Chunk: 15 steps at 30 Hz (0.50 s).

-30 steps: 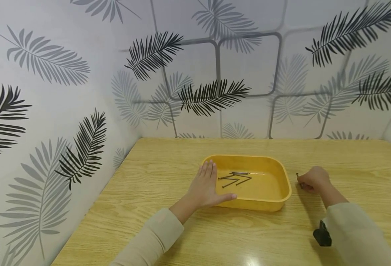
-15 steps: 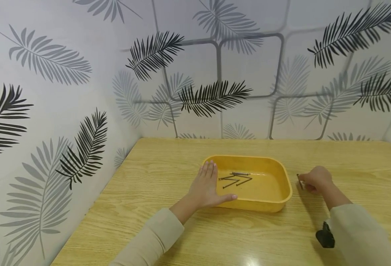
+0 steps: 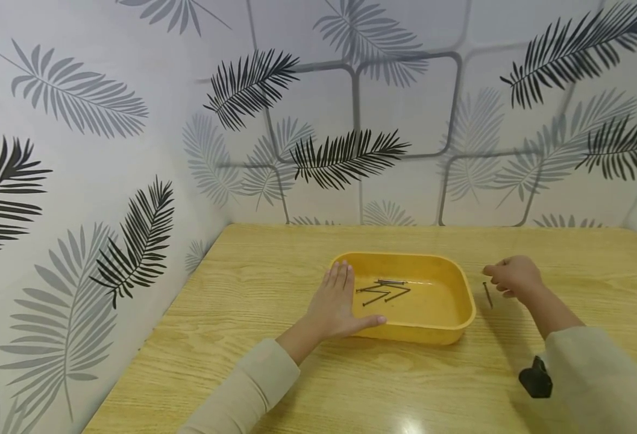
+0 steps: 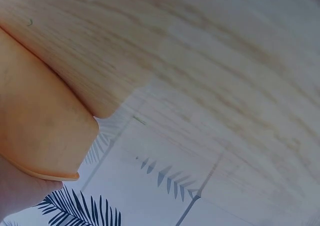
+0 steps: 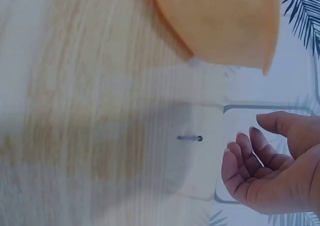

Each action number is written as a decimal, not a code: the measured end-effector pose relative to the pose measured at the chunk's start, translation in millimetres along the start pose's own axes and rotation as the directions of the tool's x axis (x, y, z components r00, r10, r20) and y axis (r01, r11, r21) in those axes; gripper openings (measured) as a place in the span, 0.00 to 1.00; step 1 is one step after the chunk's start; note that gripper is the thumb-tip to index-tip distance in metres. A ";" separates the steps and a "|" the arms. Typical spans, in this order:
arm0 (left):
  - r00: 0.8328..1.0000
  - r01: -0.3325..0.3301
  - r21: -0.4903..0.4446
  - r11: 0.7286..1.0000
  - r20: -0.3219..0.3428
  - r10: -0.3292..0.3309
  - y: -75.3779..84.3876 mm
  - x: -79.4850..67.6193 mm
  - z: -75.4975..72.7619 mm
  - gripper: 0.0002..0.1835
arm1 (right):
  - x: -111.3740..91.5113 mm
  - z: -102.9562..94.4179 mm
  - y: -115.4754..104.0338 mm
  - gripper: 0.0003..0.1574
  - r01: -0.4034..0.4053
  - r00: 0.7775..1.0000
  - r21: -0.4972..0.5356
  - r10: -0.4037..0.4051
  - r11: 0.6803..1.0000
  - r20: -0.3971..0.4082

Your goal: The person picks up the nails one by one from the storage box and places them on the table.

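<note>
A yellow plastic tray (image 3: 405, 334) stands on the wooden table with several nails (image 3: 375, 298) lying toward its left side. My left hand (image 3: 333, 307) rests on the tray's left end, fingers straight and thumb stretched along the front rim. To the right of the tray, a single nail (image 3: 487, 295) lies on the tabletop. My right hand (image 3: 516, 278) hovers just above and beyond this nail, holding nothing. In the right wrist view the fingers of that hand (image 5: 272, 171) are loosely bent, the thumb apart from them, and the loose nail (image 5: 190, 138) lies off their tips.
The wooden table (image 3: 253, 289) meets a patterned wall (image 3: 405, 193) at the back and another at the left. A black device (image 3: 535, 378) sits by the right sleeve (image 3: 589, 361).
My right hand has let go of the nail and lifted slightly up and away from it. The nail stays on the table. My left hand and the tray have not moved.
</note>
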State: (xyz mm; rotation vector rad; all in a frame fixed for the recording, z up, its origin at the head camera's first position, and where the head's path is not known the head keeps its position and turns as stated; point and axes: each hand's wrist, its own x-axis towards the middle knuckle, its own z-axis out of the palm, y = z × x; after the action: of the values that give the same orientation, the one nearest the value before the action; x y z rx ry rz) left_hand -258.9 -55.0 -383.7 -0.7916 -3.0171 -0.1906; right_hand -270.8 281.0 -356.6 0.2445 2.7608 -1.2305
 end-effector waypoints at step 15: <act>1.000 -0.011 0.012 1.000 -0.012 0.011 -2.8 -1.5 2.4 0.58 | 0.6 6.4 -33.8 0.25 0.053 0.998 0.149 -0.055 0.987 0.005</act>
State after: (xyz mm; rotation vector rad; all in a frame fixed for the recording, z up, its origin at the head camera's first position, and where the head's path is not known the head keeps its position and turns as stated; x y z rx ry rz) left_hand -258.9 -57.9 -386.4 -0.8035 -2.9992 -0.1765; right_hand -277.6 254.0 -336.3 0.1771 2.6876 -1.4492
